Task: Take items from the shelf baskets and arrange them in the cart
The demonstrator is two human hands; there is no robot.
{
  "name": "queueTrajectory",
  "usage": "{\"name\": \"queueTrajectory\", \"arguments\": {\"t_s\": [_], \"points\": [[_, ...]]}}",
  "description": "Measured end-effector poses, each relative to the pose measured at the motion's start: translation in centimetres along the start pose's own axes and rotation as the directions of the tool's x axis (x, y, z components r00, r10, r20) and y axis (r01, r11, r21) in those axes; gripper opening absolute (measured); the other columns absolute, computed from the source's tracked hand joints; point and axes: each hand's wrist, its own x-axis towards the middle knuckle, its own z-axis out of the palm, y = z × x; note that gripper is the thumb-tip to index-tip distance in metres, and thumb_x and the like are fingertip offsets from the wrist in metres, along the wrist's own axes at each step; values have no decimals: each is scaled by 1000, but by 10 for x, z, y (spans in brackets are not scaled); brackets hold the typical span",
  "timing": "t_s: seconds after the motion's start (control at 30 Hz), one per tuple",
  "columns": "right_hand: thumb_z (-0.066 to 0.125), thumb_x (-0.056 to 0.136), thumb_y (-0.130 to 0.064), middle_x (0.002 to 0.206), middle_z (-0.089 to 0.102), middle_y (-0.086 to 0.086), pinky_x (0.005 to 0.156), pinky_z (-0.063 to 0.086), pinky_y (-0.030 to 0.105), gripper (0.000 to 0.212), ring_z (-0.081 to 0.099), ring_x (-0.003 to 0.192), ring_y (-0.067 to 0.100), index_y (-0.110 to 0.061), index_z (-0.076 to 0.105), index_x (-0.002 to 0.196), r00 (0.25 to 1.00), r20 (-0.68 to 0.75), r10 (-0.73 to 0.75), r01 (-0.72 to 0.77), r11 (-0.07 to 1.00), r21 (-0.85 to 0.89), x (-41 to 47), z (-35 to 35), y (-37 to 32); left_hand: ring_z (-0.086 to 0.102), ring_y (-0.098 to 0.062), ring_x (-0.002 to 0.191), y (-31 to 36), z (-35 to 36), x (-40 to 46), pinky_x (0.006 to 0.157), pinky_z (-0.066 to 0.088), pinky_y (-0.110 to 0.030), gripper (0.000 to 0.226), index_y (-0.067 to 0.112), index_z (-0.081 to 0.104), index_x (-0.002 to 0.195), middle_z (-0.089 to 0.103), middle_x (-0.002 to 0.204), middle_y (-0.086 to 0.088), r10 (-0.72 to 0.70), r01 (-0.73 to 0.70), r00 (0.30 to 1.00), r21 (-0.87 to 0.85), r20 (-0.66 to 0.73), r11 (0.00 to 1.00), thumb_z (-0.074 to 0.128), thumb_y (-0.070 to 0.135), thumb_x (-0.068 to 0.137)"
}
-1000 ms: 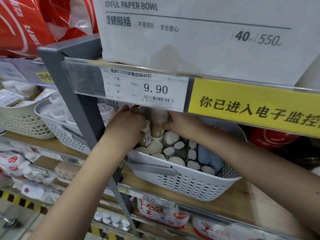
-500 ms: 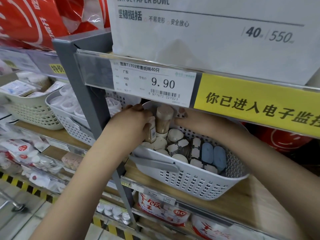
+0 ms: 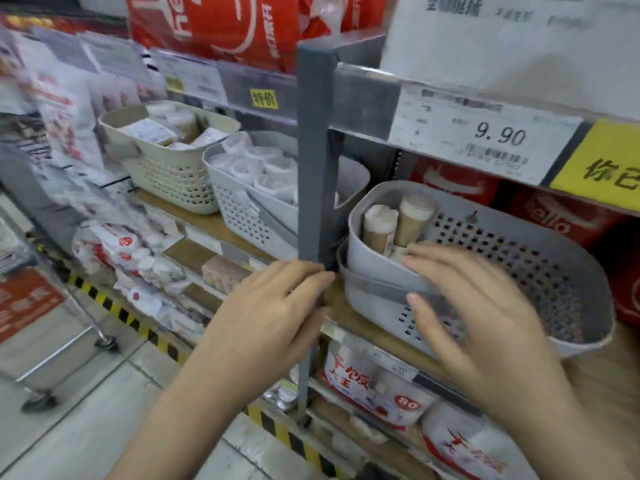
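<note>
A grey perforated basket (image 3: 540,268) sits on the wooden shelf at the right. Two brown jars with pale lids (image 3: 398,223) stand upright in its back left corner; the rest of its contents are hidden behind my right hand. My right hand (image 3: 478,320) hovers in front of the basket's near wall, fingers spread, blurred, holding nothing. My left hand (image 3: 273,317) is lower left of the basket, fingers extended beside the grey shelf post (image 3: 313,161), also holding nothing. Part of a metal cart frame with wheels (image 3: 69,348) shows at the lower left.
A cream basket (image 3: 166,178) and a white basket of wrapped cups (image 3: 242,202) stand on the same shelf to the left. A 9.90 price label (image 3: 485,133) hangs on the shelf edge above. Packaged goods fill the lower shelves; yellow-black tape (image 3: 117,313) marks the floor edge.
Both hands have come out of the grey basket toward me and hold nothing. The jars stay upright in the corner. My view has swung left and down, bringing the cart frame into sight.
</note>
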Motion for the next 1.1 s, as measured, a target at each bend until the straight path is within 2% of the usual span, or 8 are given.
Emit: {"name": "queueTrajectory", "arguments": {"t_s": [0.1, 0.2, 0.3, 0.43, 0.57, 0.7, 0.8, 1.1], "points": [[46, 94, -27, 121, 62, -3, 103, 33, 25, 33, 52, 117, 12, -13, 64, 117, 995, 66, -68, 61, 993, 106, 2, 39, -47, 65, -18, 95, -33, -1, -59, 76, 53, -30, 34, 14, 65, 119, 66, 110, 0, -178, 178, 981, 8, 74, 984, 65, 25, 86], [50, 93, -27, 119, 63, -6, 100, 29, 17, 29, 50, 113, 7, -17, 65, 116, 965, 220, -146, 97, 970, 222, 10, 92, -97, 56, -11, 111, -66, -4, -131, 90, 44, -22, 39, 23, 53, 132, 57, 125, 8, -430, 436, 888, -3, 161, 900, 52, 34, 95], [52, 97, -27, 122, 58, -14, 97, 26, 8, 28, 46, 116, 3, -23, 59, 124, 889, 405, -211, 77, 943, 323, 17, 150, -150, 43, -4, 124, -96, -9, -214, 97, 34, -15, 43, 33, 38, 141, 43, 137, 18, -677, 690, 716, -21, 169, 724, 39, 42, 99], [49, 98, -34, 125, 50, -22, 101, 32, 18, 33, 43, 120, 0, -29, 52, 130, 770, 527, -360, 96, 882, 462, 18, 224, -229, 41, -6, 128, -120, -22, -328, 102, 34, -21, 45, 34, 37, 140, 42, 139, 15, -899, 915, 403, -41, 170, 402, 43, 43, 97], [44, 99, -37, 131, 46, -21, 90, 28, 13, 34, 39, 123, -1, -34, 46, 133, 630, 620, -467, 105, 843, 528, 21, 280, -309, 47, -4, 123, -132, -42, -424, 98, 36, -19, 43, 30, 43, 137, 47, 136, 14, -983, 989, 147, -44, 110, 143, 49, 41, 95], [42, 99, -42, 132, 44, -23, 96, 32, 17, 36, 41, 125, 1, -37, 43, 135, 534, 677, -506, 93, 831, 548, 30, 317, -368, 51, -7, 118, -153, -62, -478, 95, 39, -22, 41, 27, 47, 134, 52, 131, 11, -998, 996, -29, -88, 60, -34, 52, 37, 94], [45, 99, -41, 130, 44, -24, 94, 34, 14, 35, 42, 122, -2, -37, 45, 134, 490, 708, -509, 66, 831, 552, 47, 346, -396, 49, -7, 119, -184, -72, -495, 95, 38, -22, 41, 26, 46, 135, 50, 131, 12, -997, 990, -69, -125, 22, -71, 51, 36, 95], [49, 98, -36, 118, 45, -24, 91, 32, 13, 33, 43, 111, -5, -31, 49, 131, 502, 707, -497, 35, 829, 558, 142, 456, -490, 38, -1, 126, -347, -124, -500, 96, 34, -18, 41, 32, 39, 138, 41, 136, 20, -994, 983, 33, -174, -105, 51, 44, 39, 97]]}}
